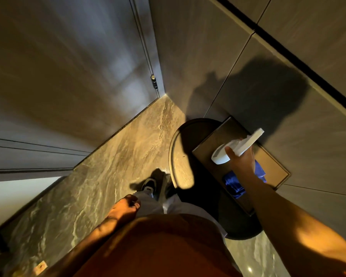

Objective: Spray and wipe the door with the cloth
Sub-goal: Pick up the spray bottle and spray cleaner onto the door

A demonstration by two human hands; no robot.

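Observation:
My right hand (242,158) grips a white spray bottle (238,146) by its neck, over a dark rectangular tray (214,140) at the right. Just below the hand, a blue cloth (234,184) lies on that tray, partly hidden by my forearm. My left hand (126,206) hangs beside my thigh with its fingers curled and nothing in it. The dark grey door (68,66) fills the upper left, its hinge (153,81) near the corner.
The tray rests on a round dark side table (180,156) against the tiled wall (228,56). The marble floor (118,156) runs between door and table. My shoe (149,184) stands close to the table's edge.

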